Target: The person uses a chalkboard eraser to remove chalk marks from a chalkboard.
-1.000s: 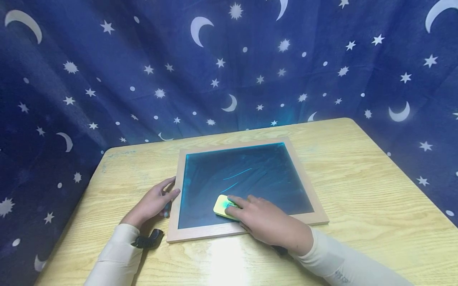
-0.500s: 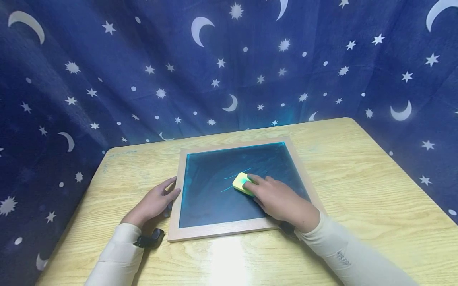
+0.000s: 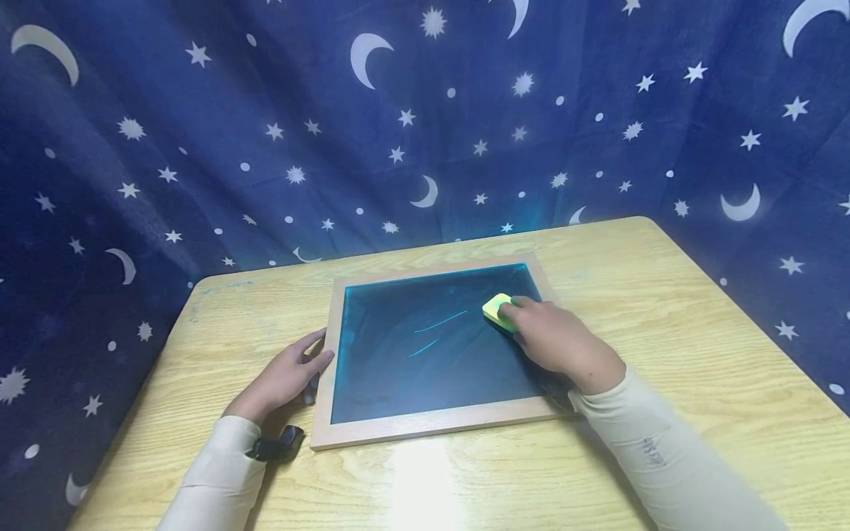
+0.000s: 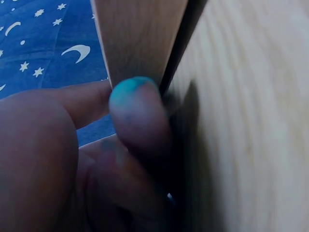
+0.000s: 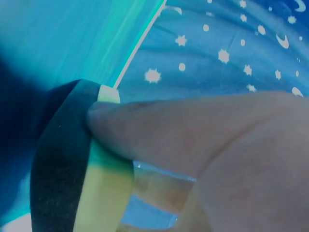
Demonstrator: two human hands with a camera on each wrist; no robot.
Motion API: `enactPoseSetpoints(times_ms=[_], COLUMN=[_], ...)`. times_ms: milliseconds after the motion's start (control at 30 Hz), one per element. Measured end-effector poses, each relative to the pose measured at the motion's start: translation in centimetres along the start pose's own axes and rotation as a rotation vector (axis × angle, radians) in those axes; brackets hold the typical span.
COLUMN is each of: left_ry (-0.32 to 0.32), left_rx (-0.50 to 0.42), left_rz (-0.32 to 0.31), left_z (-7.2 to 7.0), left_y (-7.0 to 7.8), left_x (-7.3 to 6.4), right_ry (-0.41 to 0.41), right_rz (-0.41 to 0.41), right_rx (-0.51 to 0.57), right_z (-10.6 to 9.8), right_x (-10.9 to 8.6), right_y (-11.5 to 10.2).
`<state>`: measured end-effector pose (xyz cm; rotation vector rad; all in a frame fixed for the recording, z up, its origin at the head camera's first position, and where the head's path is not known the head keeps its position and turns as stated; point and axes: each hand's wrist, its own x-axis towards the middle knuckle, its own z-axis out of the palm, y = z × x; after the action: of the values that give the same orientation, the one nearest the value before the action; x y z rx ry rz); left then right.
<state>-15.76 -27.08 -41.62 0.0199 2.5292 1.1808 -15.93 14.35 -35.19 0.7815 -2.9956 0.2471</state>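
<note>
A chalkboard (image 3: 398,383) in a light wooden frame lies on the table, with two thin blue chalk strokes near its middle. My right hand (image 3: 558,335) grips a yellow chalkboard eraser (image 3: 494,306) toward the board's right side. In the right wrist view, the dark felt of the eraser (image 5: 60,164) faces the board, and my thumb presses along its yellow body. My left hand (image 3: 282,380) holds the frame's left edge, thumb on top. In the left wrist view, a fingertip (image 4: 137,104) smudged with blue chalk presses against the wooden frame (image 4: 140,38).
The wood-grain table (image 3: 664,354) extends around the board, with faint blue smudges at its back left corner. A dark blue curtain (image 3: 319,88) with moons and stars hangs behind and on both sides. A black strap (image 3: 275,446) is on the left wrist.
My right hand has moved the eraser from the board's lower middle up and to the right, past the chalk strokes. The lower stroke looks slightly shorter. My left hand stays at the frame.
</note>
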Motion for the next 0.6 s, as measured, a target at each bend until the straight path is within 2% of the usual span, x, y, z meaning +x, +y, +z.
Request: enactPoseSetpoints(times_ms=[233, 600], left_ry=[-0.004, -0.002], left_rx=[-0.012, -0.009], left_rz=[0.006, -0.004], left_z=[0.0, 0.1], left_y=[0.1, 0.3], left_x=[0.0, -0.1], right_ry=[-0.029, -0.062], right_rz=[0.039, -0.023], right_rx=[0.002, -0.02], right_z=[-0.7, -0.6], right_x=[-0.1, -0.2], right_y=[0.6, -0.7])
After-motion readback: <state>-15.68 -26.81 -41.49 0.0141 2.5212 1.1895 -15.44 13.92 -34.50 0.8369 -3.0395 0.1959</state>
